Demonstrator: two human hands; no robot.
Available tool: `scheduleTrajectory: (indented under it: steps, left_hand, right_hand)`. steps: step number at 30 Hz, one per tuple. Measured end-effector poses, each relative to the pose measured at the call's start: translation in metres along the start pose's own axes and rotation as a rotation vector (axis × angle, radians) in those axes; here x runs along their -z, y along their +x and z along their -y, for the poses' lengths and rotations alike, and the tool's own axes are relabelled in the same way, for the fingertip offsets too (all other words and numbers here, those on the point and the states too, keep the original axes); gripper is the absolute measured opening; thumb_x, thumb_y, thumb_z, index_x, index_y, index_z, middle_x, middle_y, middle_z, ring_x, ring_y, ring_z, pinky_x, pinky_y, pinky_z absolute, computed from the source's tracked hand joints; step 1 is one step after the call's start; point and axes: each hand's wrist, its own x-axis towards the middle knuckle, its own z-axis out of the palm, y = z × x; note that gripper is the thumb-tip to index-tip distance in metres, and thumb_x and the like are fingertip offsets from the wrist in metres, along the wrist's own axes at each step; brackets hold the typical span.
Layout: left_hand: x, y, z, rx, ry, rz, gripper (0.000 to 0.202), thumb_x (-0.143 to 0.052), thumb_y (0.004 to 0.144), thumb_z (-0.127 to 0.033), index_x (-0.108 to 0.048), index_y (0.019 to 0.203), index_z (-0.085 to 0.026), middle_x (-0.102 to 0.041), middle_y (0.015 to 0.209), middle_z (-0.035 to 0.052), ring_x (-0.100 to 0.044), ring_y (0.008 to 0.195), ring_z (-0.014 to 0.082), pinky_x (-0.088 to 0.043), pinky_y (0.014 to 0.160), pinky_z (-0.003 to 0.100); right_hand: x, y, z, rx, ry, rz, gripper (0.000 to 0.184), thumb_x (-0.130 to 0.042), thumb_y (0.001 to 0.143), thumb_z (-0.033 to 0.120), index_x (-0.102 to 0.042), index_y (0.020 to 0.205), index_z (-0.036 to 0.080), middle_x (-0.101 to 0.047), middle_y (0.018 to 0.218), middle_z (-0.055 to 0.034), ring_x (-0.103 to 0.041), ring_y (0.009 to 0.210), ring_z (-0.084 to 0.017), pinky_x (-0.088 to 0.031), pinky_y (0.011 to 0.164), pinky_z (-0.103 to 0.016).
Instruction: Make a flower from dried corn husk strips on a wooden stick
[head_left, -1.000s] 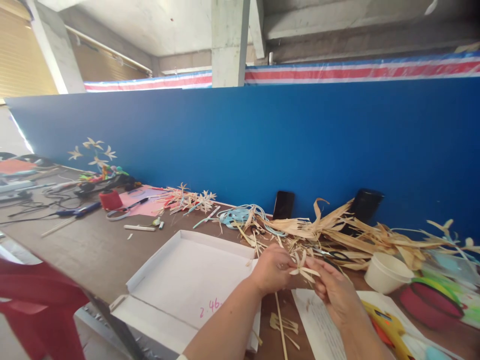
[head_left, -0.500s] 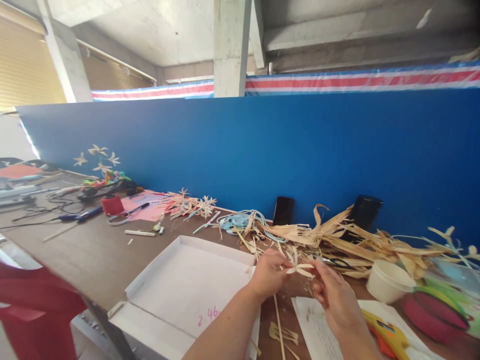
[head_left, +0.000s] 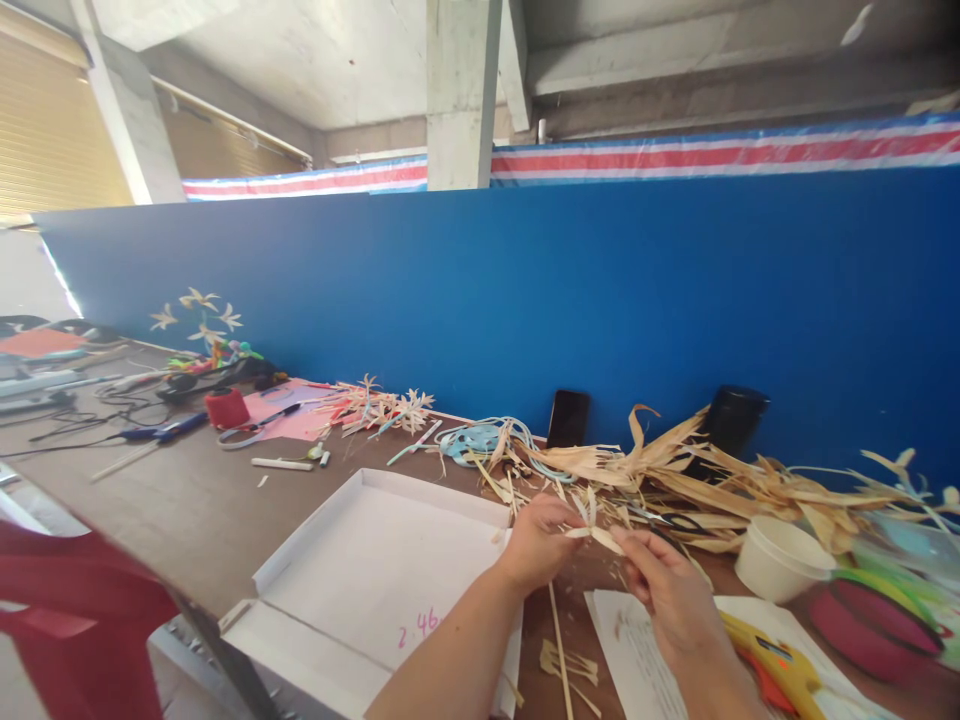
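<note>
Both hands meet over the brown table (head_left: pixel 180 500) just right of a white shallow box (head_left: pixel 375 560). My left hand (head_left: pixel 538 542) pinches a small pale husk flower (head_left: pixel 592 528) with thin pointed petals. My right hand (head_left: pixel 667 590) has its fingertips closed on one petal of the same flower. A thin stick (head_left: pixel 559 640) hangs down from the flower toward the table.
A pile of dry husk strips (head_left: pixel 712 480) lies behind the hands, with scissors (head_left: pixel 675 520), a white cup (head_left: pixel 780 560), a yellow glue gun (head_left: pixel 780 660) and paper sheet (head_left: pixel 637 650). Two phones (head_left: pixel 567 418) lean on the blue partition (head_left: pixel 525 300). Finished flowers (head_left: pixel 382 405) and tools lie farther left.
The hands stay together on the flower; the right fingers have shifted slightly along a petal. The view has barely moved.
</note>
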Motion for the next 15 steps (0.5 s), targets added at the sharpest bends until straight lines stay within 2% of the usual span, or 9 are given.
scheduleTrajectory:
  steps: [3,6,9,11,15]
  left_hand:
    - [0.001,0.001,-0.004,0.034,-0.029,-0.002,0.006,-0.068,0.061,-0.012,-0.068,0.063,-0.017,-0.064,0.069,0.0020,-0.055,0.071,0.0138,-0.043,0.069,0.024]
    - [0.002,0.001,-0.004,0.045,-0.038,0.021,0.007,-0.068,0.060,-0.010,-0.068,0.063,-0.017,-0.064,0.068,0.0015,-0.055,0.070,0.0133,-0.043,0.069,0.024]
    - [0.001,0.000,0.002,0.052,-0.046,0.072,0.004,-0.069,0.061,-0.014,-0.069,0.063,-0.017,-0.063,0.068,0.0017,-0.055,0.071,0.0135,-0.043,0.071,0.024]
    - [0.000,-0.001,0.007,0.059,-0.060,0.129,0.004,-0.070,0.061,-0.018,-0.069,0.064,-0.016,-0.064,0.069,0.0022,-0.055,0.072,0.0139,-0.043,0.072,0.024]
    - [-0.003,-0.003,0.016,0.059,-0.113,0.273,0.011,-0.070,0.063,-0.025,-0.070,0.068,-0.014,-0.063,0.068,0.0028,-0.055,0.067,0.0129,-0.043,0.066,0.023]
  right_hand:
    - [-0.001,-0.001,0.002,-0.017,0.005,-0.001,0.026,-0.073,0.059,0.040,-0.063,0.066,0.017,-0.042,0.045,0.0056,-0.030,0.040,-0.005,-0.019,0.034,-0.019]
    - [0.001,0.001,0.000,-0.010,0.005,0.011,0.026,-0.073,0.058,0.040,-0.063,0.067,0.017,-0.047,0.047,0.0051,-0.035,0.041,-0.006,-0.023,0.035,-0.019]
    - [0.003,0.003,-0.001,-0.026,0.023,-0.007,0.031,-0.071,0.061,0.042,-0.065,0.082,0.020,-0.064,0.070,0.0020,-0.051,0.055,-0.011,-0.036,0.043,-0.019]
    - [0.003,0.002,0.001,-0.048,0.065,-0.004,0.037,-0.069,0.064,0.043,-0.063,0.094,0.022,-0.066,0.086,0.0009,-0.057,0.066,-0.013,-0.042,0.051,-0.020]
    - [-0.004,-0.006,0.010,-0.102,0.154,0.085,0.046,-0.072,0.063,0.036,-0.057,0.105,0.022,-0.067,0.076,0.0000,-0.060,0.063,-0.015,-0.046,0.055,-0.024]
